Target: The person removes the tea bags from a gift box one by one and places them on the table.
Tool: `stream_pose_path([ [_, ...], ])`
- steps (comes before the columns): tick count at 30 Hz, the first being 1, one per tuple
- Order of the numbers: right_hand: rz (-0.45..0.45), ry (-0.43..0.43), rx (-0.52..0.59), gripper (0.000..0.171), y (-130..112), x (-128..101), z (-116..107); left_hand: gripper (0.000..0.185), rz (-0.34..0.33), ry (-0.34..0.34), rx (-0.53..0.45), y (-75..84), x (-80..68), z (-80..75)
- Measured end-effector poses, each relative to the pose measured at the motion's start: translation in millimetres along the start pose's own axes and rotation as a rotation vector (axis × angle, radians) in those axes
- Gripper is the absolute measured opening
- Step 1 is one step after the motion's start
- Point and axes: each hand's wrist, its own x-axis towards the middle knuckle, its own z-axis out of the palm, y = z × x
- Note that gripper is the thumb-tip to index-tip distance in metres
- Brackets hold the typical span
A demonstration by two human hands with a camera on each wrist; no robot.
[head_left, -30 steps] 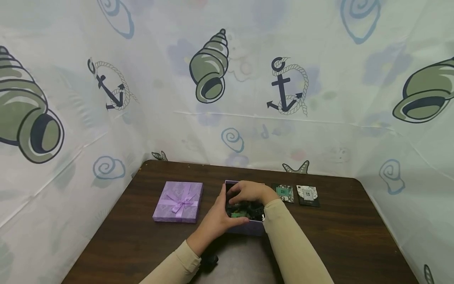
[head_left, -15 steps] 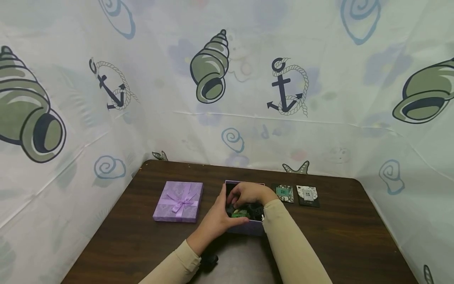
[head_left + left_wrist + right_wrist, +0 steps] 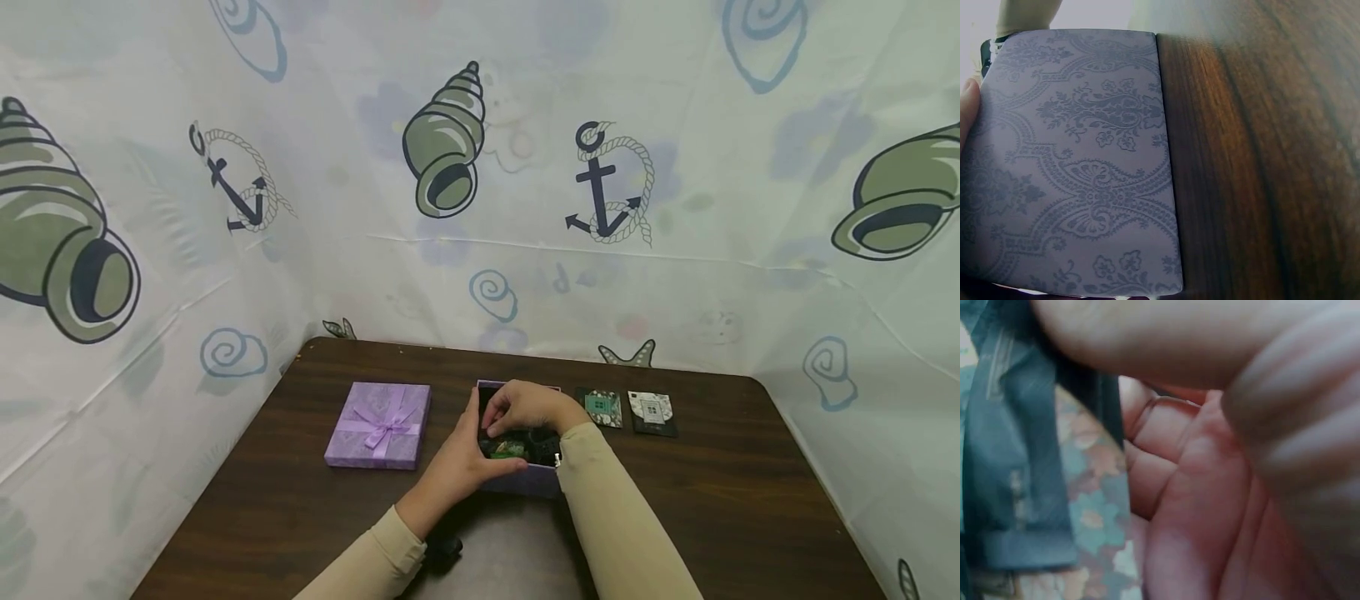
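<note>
Little had shifted since the earlier frames; the right hand (image 3: pixel 529 407) had only dipped slightly deeper into the open purple box (image 3: pixel 519 478), its fingers curling lower over the dark and green packets (image 3: pixel 510 448) inside, while the left hand (image 3: pixel 456 463) held as before.

That box sat near the middle of the brown table (image 3: pixel 712 508), just right of its ribboned lid (image 3: pixel 379 424); several packets already lay in it, so the filling looked well under way. Two packets (image 3: pixel 628 410) remained out on the table to the right of the box, side by side, so some work seemed left; the lid was off and lay apart.

The left hand cupped the box's near left corner, thumb along the left wall and fingers bent round the front; the left wrist view showed the patterned wall (image 3: pixel 1079 162) filling the frame with a fingertip at its edge. The right hand arched over the box from the right, wrist raised, fingers curled down among the packets; the right wrist view showed them close against a dark packet (image 3: pixel 1016 462), apparently pinching it, though the blur left that uncertain.
</note>
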Motion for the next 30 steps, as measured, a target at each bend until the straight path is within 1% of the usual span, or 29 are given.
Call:
stream_pose_path([
  [3, -0.025, 0.016, 0.008, 0.004, 0.9, 1.0, -1.4, 0.141, 0.005, 0.004, 0.003, 0.4, -0.1, -1.3],
  [6, -0.043, 0.026, 0.045, 0.005, 0.9, 0.7, -1.5, 0.142, 0.005, 0.005, 0.011, 0.1, -0.5, -2.1],
  [10, -0.045, 0.032, 0.072, 0.007, 0.0, -0.6, -2.1, 0.143, -0.006, 0.004, 0.017, -0.1, 0.0, -2.5],
  [17, -0.026, 0.039, 0.023, 0.004, -2.6, -1.7, -4.6, 0.143, 0.003, 0.012, 0.021, 1.1, 2.0, -3.2],
  [20, -0.014, 0.046, 0.008, 0.009, -3.0, -2.9, -5.3, 0.143, 0.005, 0.016, 0.025, 1.7, 2.3, -2.9],
  [25, -0.007, 0.099, -0.058, 0.017, -5.5, -8.1, -5.1, 0.143, 0.008, 0.011, 0.023, 2.3, 1.2, -0.5],
  [28, -0.042, 0.138, -0.091, 0.018, -9.3, -13.7, -5.0, 0.143, -0.009, 0.001, 0.013, 2.3, -0.5, 0.7],
  [30, -0.071, 0.185, -0.131, 0.017, -13.1, -18.8, -6.6, 0.143, -0.010, -0.001, 0.006, 2.2, -0.8, 0.8],
])
